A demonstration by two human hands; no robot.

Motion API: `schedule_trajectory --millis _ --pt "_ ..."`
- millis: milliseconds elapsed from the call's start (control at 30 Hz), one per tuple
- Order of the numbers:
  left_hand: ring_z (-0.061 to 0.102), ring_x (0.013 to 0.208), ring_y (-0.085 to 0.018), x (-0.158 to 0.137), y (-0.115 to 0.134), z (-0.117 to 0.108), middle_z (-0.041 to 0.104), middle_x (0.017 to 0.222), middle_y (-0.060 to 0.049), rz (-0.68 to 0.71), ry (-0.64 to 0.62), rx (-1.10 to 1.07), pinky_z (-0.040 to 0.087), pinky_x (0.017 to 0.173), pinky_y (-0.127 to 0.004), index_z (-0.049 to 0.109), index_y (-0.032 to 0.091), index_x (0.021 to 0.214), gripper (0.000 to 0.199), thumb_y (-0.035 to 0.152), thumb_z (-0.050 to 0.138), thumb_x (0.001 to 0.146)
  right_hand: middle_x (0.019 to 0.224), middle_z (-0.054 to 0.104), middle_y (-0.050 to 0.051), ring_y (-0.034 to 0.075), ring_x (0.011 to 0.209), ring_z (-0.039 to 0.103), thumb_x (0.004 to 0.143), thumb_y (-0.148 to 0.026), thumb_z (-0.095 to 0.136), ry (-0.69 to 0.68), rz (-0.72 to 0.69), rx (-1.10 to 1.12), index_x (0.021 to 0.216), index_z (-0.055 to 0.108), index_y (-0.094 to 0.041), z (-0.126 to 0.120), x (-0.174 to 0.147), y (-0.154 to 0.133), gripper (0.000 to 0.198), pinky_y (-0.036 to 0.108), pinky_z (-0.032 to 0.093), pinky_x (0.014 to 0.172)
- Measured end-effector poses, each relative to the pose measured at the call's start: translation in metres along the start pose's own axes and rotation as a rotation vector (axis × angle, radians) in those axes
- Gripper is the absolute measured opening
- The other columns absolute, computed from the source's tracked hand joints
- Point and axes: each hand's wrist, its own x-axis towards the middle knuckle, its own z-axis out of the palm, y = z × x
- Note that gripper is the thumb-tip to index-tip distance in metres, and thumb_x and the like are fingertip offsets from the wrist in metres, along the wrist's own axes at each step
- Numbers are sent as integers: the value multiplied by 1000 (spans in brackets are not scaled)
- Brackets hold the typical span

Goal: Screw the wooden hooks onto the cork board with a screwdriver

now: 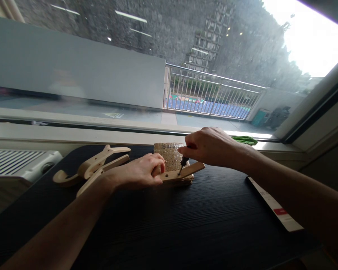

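Right hand (211,148) wraps dark screwdriver (183,162), tip on wooden piece (171,175). Left hand (142,170) pinches that piece over tan block (169,152) on black table (169,221). Loose wooden parts (94,161) left, pale strip (274,204) right.

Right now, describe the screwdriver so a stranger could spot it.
Find the black table, then the right hand above it. The screwdriver slants down from that hand; its dark handle and thin shaft set it apart from the pale wooden pieces.
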Motion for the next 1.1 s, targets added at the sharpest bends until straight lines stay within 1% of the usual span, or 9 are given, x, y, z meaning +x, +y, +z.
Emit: schedule_trajectory --millis 100,167,267,367,467,567,733,900,1100 --pt "48 96 -18 2 -4 2 53 101 0 8 5 -1 35 85 -27 59 21 83 15 31 56 72 56 53 -1 7 45 31 87 -40 37 1 -13 51 73 61 -18 3 -2 1 36 24 18 48" --pt "48 95 -17 2 -5 3 52 102 0 9 3 -1 36 85 -27 59 21 83 16 31 56 71 60 56 -1 8 48 35 88 -38 36 -28 -29 95 79 62 -19 2 -4 2 34 24 20 49" --pt "48 94 -17 1 -2 2 52 101 1 11 3 6 36 84 -26 59 21 83 15 31 56 72 65 59 0 9 53 41 88 -37 38 -88 -69 132 80 64 -19 -2 -9 5 32 23 23 53" --pt "49 94 -16 0 1 0 53 100 1 6 -2 14 36 83 -25 59 21 83 14 30 55 72 73 63 1 10 60 48 85 -32 44 -153 -132 184 91 64 -21 -7 -13 8 24 23 27 57" --pt "50 92 -16 -1 3 -2 53 101 0 -7 -15 14 38 80 -24 59 21 83 15 30 55 72 77 64 0 10 62 50 83 -26 46 -169 -161 210 98 63 -23 -8 -15 11 23 23 28 58" --pt "51 92 -16 0 4 -3 54 100 1 -6 -21 14 38 78 -24 59 22 82 13 30 55 72 75 64 -1 10 61 49 82 -25 47 -158 -170 199 97 64 -24 -5 -14 15 23 22 27 57" --pt "51 92 -16 -1 4 -3 54 99 1 -7 -6 18 38 78 -24 59 22 82 14 31 55 72 66 61 -1 9 55 44 82 -29 49 -149 -163 172 92 66 -22 -3 -10 15 22 22 25 54" --pt "50 93 -16 -1 3 -3 54 101 2 -8 -7 13 38 79 -24 60 23 82 14 30 55 72 64 59 -2 8 53 40 82 -37 48 -140 -155 155 86 66 -21 -6 -10 12 25 22 22 51" --pt "51 92 -16 -1 3 -2 54 101 0 0 -9 7 38 78 -24 60 22 83 14 30 54 72 65 59 0 9 53 40 83 -47 46 -119 -101 58 84 62 -18 -5 -7 7 33 22 22 50"
